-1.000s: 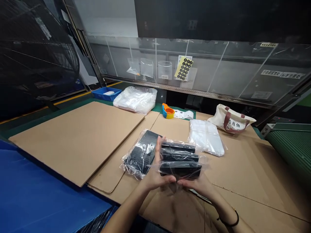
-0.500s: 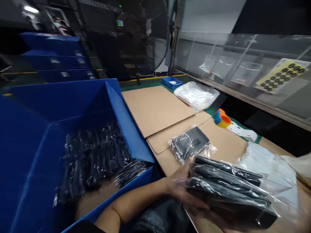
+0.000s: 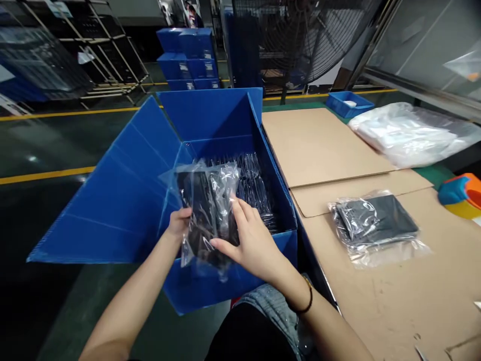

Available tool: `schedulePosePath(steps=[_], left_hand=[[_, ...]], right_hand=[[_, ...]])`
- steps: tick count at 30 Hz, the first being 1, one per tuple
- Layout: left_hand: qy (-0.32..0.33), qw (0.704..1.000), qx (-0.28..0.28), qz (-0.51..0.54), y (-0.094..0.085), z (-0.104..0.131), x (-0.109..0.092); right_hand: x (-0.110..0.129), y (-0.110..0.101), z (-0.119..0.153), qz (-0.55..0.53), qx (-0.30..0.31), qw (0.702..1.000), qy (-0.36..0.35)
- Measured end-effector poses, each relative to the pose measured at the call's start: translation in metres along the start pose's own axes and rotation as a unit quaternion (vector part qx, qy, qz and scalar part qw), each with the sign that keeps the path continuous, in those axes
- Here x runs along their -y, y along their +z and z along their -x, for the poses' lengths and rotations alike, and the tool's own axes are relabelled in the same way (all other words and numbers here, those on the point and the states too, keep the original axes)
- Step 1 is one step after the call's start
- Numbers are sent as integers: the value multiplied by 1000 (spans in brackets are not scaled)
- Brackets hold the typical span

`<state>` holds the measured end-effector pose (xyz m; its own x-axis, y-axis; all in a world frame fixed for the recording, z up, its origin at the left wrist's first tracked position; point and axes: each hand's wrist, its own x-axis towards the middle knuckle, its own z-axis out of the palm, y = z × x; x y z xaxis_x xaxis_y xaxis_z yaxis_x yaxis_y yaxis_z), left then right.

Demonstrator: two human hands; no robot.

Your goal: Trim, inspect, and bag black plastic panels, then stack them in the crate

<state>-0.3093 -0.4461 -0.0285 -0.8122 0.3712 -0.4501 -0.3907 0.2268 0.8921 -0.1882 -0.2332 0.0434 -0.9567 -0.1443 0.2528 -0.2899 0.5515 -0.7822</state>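
Between my two hands are several black flat items in clear plastic bags [image 3: 205,210], held over the near part of a blue box [image 3: 221,113]. My left hand [image 3: 180,220] grips their left side, its thumb in front and the other fingers hidden behind. Against the right side presses my right hand [image 3: 251,238], thumb across the front and fingers along the edge. Inside the box, rows of similar bagged black items [image 3: 253,183] stand close together. Another bagged dark item [image 3: 379,220] lies on the cardboard-covered table to the right.
Flat cardboard sheets [image 3: 323,145] cover the table. On it are a white plastic bag [image 3: 409,133], a small blue tray [image 3: 349,104] and a colourful tape dispenser [image 3: 462,193]. The box's open flap [image 3: 112,200] spreads left. Stacked blue boxes [image 3: 190,60] and a large fan [image 3: 300,40] stand behind.
The bagged items have moved left from above the table to over the blue box, and both hands now hold them. My view has swung left. The single bagged item stays on the table.
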Motion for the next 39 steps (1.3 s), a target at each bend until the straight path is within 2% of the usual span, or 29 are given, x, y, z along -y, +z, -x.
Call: schedulePosePath(steps=[2,5,8,11,13,18,22,27,31,35,39], left_hand=[[-11,1000,-6,-17,-28,-21,-8],[-49,997,30,-55,-50,-56,-17],[-118,979,113,-122,-51,-89,-21],[-188,937,203,-215,-41,-115,-16],[-212,907,241,-273,-35,-125,-4],[-213,848,283,-396,-31,-128,38],[-146,821,277,-478,-30,-122,63],[-64,769,219,-597,-13,-103,99],[-27,736,193,-648,-2,-87,131],[-45,717,230,-657,-9,-95,145],[-55,716,272,-640,-21,-108,147]], right_hand=[[-16,0,1,-18,41,999,6],[-46,-11,27,-66,63,994,62],[-69,-25,61,-99,65,979,166],[-84,-37,94,-127,60,953,270],[-92,-41,114,-145,39,938,313],[-106,-46,151,-198,-14,901,385],[-107,-45,155,-224,-26,885,408],[-103,-38,144,-195,6,905,378],[-102,-36,142,-159,16,924,346],[-101,-38,147,-139,16,932,335],[-100,-40,156,-115,14,939,325]])
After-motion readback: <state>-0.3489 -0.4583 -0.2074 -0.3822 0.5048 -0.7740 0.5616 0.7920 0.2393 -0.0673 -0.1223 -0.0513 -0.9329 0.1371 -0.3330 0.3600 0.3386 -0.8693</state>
